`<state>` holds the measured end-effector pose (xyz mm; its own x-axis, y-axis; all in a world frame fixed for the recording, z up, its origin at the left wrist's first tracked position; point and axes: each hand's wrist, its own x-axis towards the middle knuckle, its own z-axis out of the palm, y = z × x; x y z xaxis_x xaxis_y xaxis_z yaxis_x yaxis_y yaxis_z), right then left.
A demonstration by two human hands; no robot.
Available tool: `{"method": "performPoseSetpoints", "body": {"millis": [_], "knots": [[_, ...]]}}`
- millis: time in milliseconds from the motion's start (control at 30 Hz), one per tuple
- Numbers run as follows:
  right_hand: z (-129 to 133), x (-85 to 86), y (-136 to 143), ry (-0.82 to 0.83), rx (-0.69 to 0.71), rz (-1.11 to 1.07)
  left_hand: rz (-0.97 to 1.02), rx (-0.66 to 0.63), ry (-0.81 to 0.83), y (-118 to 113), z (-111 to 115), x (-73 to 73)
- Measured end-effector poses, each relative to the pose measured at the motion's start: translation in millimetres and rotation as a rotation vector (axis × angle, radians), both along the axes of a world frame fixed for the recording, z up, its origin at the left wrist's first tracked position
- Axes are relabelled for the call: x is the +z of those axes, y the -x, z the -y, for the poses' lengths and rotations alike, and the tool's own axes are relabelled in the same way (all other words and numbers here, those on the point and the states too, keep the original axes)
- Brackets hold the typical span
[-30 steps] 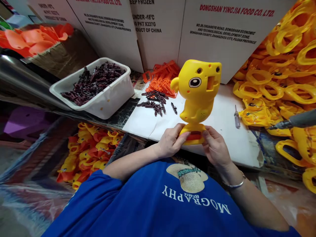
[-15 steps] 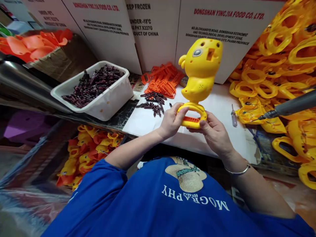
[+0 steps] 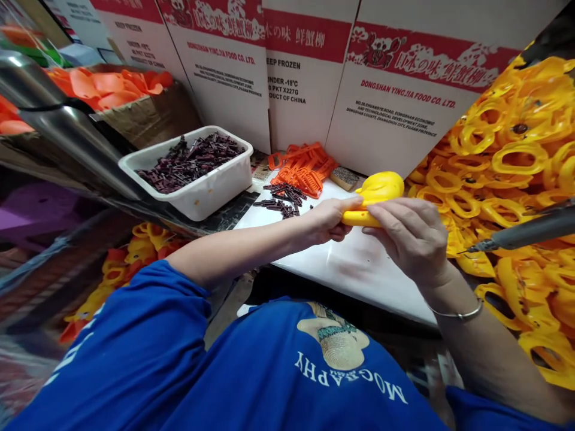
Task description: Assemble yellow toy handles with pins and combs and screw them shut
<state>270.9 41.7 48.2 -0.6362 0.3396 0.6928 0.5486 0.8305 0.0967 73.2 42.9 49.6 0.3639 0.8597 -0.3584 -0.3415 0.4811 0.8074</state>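
Yellow plastic toy: raised over the far right of the white surface, apart from it, near the orange frames. Its rounded part points away from the person; a flatter part lies toward the fingers. Much of it is covered, markings not readable from here.
Left hand: grip closed on the toy's left edge, thumb on top, fingers curled beneath.
Right hand: grip closed on the toy's near right side, fingers bent over it.
Step in hand: my judgement, two-handed work on the toy itself. Pressing, turning or only inspecting: cannot tell.
Next move: I judge it calls for keeping the hold firm on both sides and the fingers clear of any seam, with the toy tilted so the covered part can be seen.
Orange frames: slotted, in a loose heap at the back of the surface, just beyond the dark pins.
White tub: left of the surface, well filled with similar dark pieces.
Driver: grey, enters from the right, in front of the heaped yellow shells; contact unclear. Neither hand is on it.
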Motion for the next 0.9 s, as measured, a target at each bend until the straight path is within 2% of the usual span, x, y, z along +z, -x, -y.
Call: {"method": "performPoseSetpoints", "body": {"millis": [133, 233, 300, 400, 500, 633, 767, 900], "knots": [[1.5, -0.2, 1.1, 0.057, 0.048, 0.023, 0.005, -0.051, 0.074, 2.0, 4.7, -3.3], [8.3, -5.2, 9.4, 0.024, 0.087, -0.029, 0.016, 0.004, -0.002, 3.4, 11.4, -14.0], [15.4, -13.3, 17.4, 0.041, 0.089, -0.179, 0.046, 0.098, -0.148, 3.4, 17.0, -27.8], [28.1, -33.0, 30.2, 0.217, 0.001, -0.449, 0.043, 0.271, -0.388, 3.2, 24.9, -55.5], [40.1, -52.0, 40.6, 0.365, -0.065, -0.537, 0.019, 0.349, -0.464, 3.9, 31.7, -82.8], [52.0, -61.7, 44.4, 0.469, -0.044, -0.564, -0.074, 0.342, -0.538, 11.2, 39.3, -106.8], [61.3, -64.1, 36.9, 0.567, -0.017, -0.585, -0.179, 0.305, -0.599, 28.0, 45.6, -118.3], [67.3, -69.5, 27.7, 0.539, 0.012, -0.522, -0.227, 0.27, -0.61, 41.7, 51.8, -127.1]]}}
